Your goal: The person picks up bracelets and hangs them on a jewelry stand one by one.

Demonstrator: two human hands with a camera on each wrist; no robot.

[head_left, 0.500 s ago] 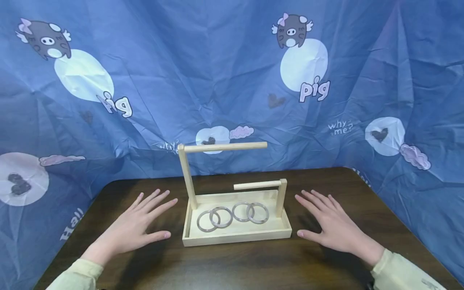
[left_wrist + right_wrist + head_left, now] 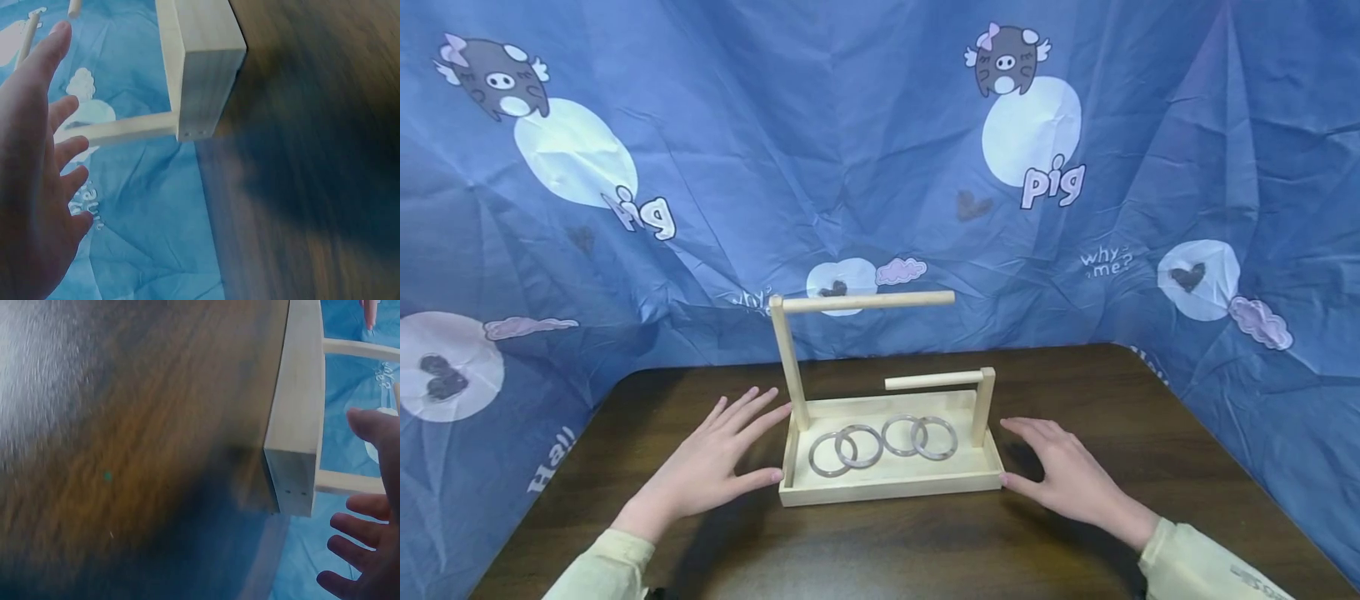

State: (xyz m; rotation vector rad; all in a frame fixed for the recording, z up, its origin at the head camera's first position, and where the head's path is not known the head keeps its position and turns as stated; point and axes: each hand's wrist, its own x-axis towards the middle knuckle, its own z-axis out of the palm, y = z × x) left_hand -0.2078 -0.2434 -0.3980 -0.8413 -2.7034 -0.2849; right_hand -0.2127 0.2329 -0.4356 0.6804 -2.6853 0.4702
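Observation:
A pale wooden tray stand (image 2: 891, 490) sits on the dark table, with a tall post and long bar at left and a short post and bar at right. Several greyish bangles (image 2: 859, 447) lie inside the tray in two overlapping pairs. My left hand (image 2: 715, 467) is at the tray's left end, fingers spread, thumb tip right by the front left corner. At the right end, my right hand (image 2: 1067, 477) has its thumb tip at the front right corner and its fingers extended beside the short post. Neither hand holds anything.
The brown wooden table (image 2: 880, 550) has rounded far corners. Behind and around it hangs a blue cloth (image 2: 880, 167) printed with pigs and hearts. The long bar (image 2: 872, 302) juts rightward above the tray; the short bar (image 2: 932, 381) points left, lower down.
Both hands have moved inward to the tray's ends, the left one rightward and the right one leftward. The right hand's fingers have drawn closer together. The stand and bangles have stayed in place.

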